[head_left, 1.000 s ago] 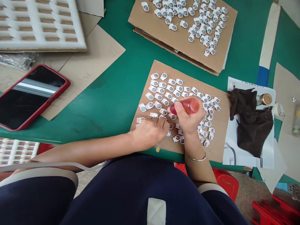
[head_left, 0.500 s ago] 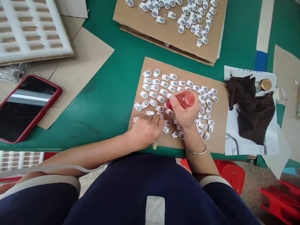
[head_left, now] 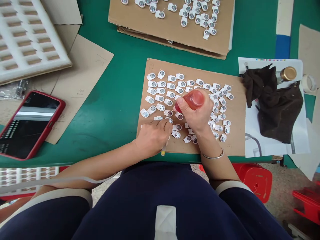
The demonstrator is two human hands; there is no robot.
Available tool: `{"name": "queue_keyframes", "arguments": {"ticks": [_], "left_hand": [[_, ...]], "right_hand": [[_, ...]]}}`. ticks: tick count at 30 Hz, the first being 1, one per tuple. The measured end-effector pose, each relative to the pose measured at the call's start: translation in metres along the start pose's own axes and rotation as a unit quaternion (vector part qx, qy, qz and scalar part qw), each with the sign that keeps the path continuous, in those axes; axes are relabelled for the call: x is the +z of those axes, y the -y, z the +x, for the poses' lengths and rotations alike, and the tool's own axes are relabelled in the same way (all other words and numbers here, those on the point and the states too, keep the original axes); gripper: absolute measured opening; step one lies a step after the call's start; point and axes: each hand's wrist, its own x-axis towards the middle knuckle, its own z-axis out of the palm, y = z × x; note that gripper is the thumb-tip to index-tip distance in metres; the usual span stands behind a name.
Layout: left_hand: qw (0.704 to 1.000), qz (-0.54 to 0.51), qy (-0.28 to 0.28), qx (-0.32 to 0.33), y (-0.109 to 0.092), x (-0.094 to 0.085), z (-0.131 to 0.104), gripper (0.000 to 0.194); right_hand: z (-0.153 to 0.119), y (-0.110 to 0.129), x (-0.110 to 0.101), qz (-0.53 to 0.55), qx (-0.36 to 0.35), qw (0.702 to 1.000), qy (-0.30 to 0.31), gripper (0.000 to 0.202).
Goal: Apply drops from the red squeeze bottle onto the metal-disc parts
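Head view. Left hand (head_left: 153,137): fingers curled closed about a slim stick (head_left: 163,152), yellow end toward the wearer. Right hand (head_left: 198,115): wrapped round a red bottle (head_left: 194,99), above the board, nozzle end toward the left hand. Board (head_left: 233,143): cardboard, on the green counter (head_left: 100,113), bearing rows of white parts (head_left: 151,76) with round metallic faces. Phone (head_left: 31,123): red case, left. Cloth (head_left: 278,113): dark, right, beside a gold-lidded jar (head_left: 288,73).

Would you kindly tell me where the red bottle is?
In the head view, the red bottle is right of centre, in the right hand, over cardboard.
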Motion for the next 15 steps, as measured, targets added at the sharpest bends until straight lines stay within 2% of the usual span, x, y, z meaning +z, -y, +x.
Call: {"name": "queue_keyframes", "arguments": {"ticks": [8,13,15], "left_hand": [[0.999,-0.019,0.018,-0.018,0.0029,-0.0032,0.0043,0.008],[0.999,-0.030,0.006,-0.033,0.0052,-0.0021,0.0061,0.008],[0.997,-0.052,0.022,-0.051,0.0076,-0.0036,0.0080,0.008]], "right_hand": [[0.0004,-0.0029,-0.0009,-0.010,0.003,1.000,0.026,0.037],[0.0014,-0.0037,-0.0012,0.006,-0.016,1.000,0.026,0.039],[0.0020,-0.0042,-0.0006,0.013,-0.020,0.999,0.030,0.040]]}}
